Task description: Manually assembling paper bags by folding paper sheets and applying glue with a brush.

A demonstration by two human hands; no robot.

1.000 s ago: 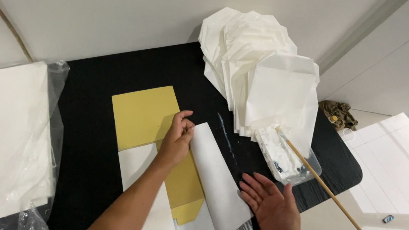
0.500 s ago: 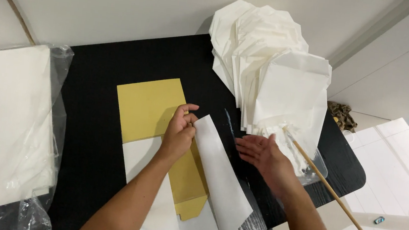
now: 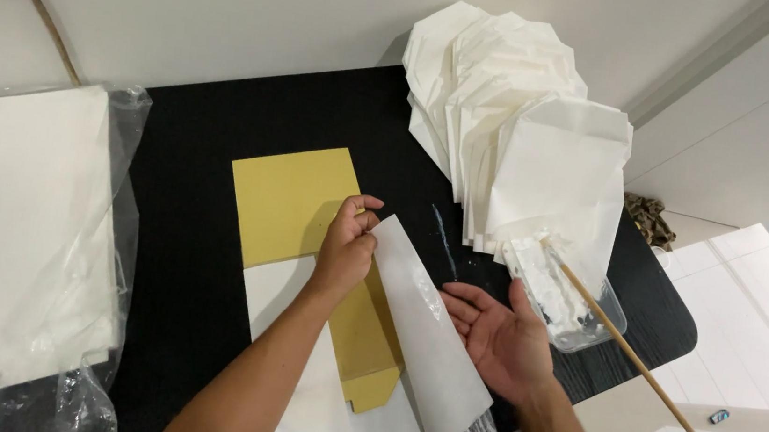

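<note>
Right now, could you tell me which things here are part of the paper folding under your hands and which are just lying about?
In hand:
left hand
right hand
white paper sheet
yellow template card

Lying about:
stack of folded white bags
clear tray
wooden stick
bagged paper ream

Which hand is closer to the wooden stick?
The right hand. It hovers palm-up just left of the wooden stick, not touching it. The left hand is farther away, pinching the white paper flap over the yellow card.

Bright, even indoor light; sharp focus.
</note>
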